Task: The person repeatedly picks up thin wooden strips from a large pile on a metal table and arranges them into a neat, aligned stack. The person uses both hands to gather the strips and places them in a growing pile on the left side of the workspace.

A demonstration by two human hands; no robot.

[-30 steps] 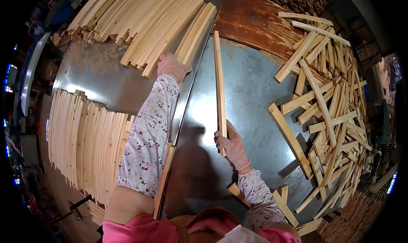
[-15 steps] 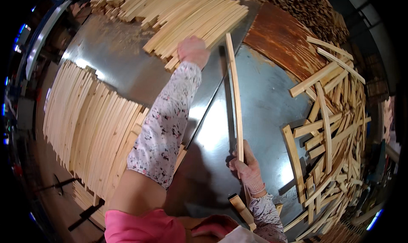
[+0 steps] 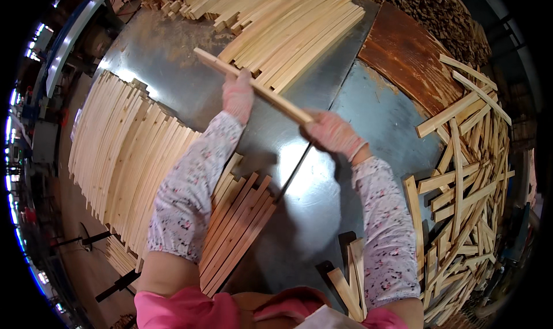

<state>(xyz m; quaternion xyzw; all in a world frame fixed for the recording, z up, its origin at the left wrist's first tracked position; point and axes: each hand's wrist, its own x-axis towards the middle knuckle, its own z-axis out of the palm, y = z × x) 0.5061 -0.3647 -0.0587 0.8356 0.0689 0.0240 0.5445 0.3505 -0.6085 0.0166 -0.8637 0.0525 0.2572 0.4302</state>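
Both my hands, in pale gloves, hold one wooden strip (image 3: 281,103) slantwise above the metal table, its far end up to the left. My left hand (image 3: 237,97) is closed round it left of its middle. Its lower right end sits in my right hand (image 3: 335,134), fingers closed round it. Just beyond my left hand lies a far stack of light strips (image 3: 299,35). Under my left forearm is a small row of strips (image 3: 239,231), partly hidden by the sleeve.
A long row of strips (image 3: 127,156) fills the left side. At right lies a jumbled heap of strips (image 3: 461,185), with a worn brown board (image 3: 403,52) behind it. A few short pieces (image 3: 351,277) stand near my right forearm. A seam crosses the metal table (image 3: 380,122).
My left hand has drawn back from the far stack and taken hold of the strip. My right hand has moved up and away from me; the strip has swung from lengthwise to crosswise.
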